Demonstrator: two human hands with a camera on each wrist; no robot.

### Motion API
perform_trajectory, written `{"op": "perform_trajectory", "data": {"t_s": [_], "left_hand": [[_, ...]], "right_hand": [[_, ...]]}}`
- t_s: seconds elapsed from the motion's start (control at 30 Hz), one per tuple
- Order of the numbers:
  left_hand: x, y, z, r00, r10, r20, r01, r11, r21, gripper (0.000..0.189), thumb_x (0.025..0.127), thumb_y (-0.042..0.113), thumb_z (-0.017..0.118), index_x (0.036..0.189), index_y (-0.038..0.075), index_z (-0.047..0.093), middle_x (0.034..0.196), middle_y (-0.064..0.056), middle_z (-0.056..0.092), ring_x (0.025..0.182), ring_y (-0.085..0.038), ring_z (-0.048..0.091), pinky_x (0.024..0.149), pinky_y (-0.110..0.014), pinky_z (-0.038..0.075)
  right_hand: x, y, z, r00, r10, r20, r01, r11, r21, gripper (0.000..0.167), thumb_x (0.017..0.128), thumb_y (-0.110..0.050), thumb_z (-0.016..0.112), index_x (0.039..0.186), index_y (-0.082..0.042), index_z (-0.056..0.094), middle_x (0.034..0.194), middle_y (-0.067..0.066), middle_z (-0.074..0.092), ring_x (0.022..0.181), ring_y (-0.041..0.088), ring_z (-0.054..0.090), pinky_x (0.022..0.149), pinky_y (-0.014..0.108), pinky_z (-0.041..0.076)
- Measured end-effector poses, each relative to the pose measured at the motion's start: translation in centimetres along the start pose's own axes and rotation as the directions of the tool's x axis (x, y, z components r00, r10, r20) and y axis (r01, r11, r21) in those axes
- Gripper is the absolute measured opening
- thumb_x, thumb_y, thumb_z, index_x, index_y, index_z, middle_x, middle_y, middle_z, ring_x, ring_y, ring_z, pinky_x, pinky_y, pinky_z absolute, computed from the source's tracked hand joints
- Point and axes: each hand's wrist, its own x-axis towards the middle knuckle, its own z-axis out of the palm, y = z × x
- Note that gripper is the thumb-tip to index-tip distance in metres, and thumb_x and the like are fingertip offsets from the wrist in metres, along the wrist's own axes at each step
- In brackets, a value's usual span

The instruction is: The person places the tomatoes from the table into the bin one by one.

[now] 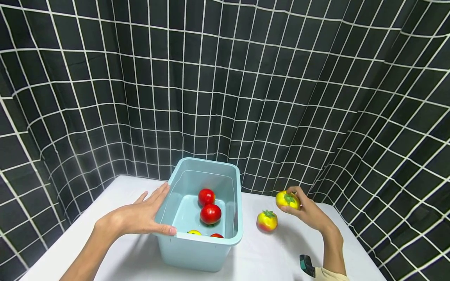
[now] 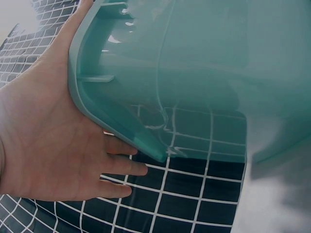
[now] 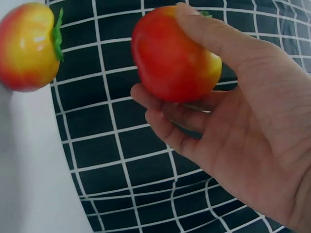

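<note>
A light blue plastic bin (image 1: 199, 251) stands on the table, with my left hand (image 1: 140, 216) against its left rim. That hand's fingers are straight, the thumb lying at the near rim; in the left wrist view the palm touches the edge of the bin. My right hand (image 1: 309, 210) holds a yellow-and-red tomato (image 3: 172, 56) between thumb and fingers, above the table right of the bin. A second yellow-and-red tomato (image 1: 267, 221) with a green leafy top sits on the table between the bin and this hand.
Inside the bin lie two red fruits (image 1: 210, 214) and, partly hidden by the near wall, a yellow one (image 1: 194, 232) and another red one (image 1: 216, 235). A black cloth with white grid lines (image 1: 211, 78) surrounds the white table (image 1: 246, 261) at the back and sides.
</note>
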Motion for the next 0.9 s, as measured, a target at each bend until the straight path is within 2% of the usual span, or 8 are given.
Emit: {"op": "perform_trajectory", "data": {"t_s": [0.23,0.5,0.9], "left_hand": [[0.0,0.0,0.0,1.0,-0.001,-0.003,0.001,1.0,-0.006,0.128,0.083,0.073,0.072,0.166,-0.003,0.011,0.176,-0.021,0.009,0.163,-0.042,0.014,0.131,-0.069,0.01],[0.1,-0.1,0.1,1.0,0.008,-0.008,-0.008,1.0,-0.001,0.127,0.084,0.071,0.072,0.166,-0.004,0.011,0.176,-0.022,0.01,0.163,-0.042,0.015,0.13,-0.07,0.012],[0.1,-0.1,0.0,1.0,0.005,-0.001,-0.005,1.0,-0.005,0.127,0.084,0.072,0.072,0.166,-0.004,0.011,0.176,-0.021,0.009,0.164,-0.042,0.014,0.131,-0.069,0.011]], "right_hand": [[-0.2,-1.2,-0.4,1.0,-0.021,-0.021,0.021,1.0,-0.008,0.056,0.096,-0.037,0.076,0.131,-0.013,0.039,0.122,0.015,0.058,0.1,0.023,0.059,0.082,0.027,0.055],[-0.6,-2.9,-0.5,0.999,-0.044,0.0,0.044,0.999,0.007,0.053,0.097,-0.037,0.075,0.128,-0.014,0.039,0.116,0.014,0.06,0.096,0.022,0.058,0.078,0.028,0.054],[-0.8,-4.9,-0.5,0.986,-0.165,0.014,0.165,0.986,-0.003,0.045,0.096,-0.031,0.077,0.122,-0.016,0.044,0.115,0.008,0.061,0.097,0.022,0.057,0.079,0.026,0.055]]}}
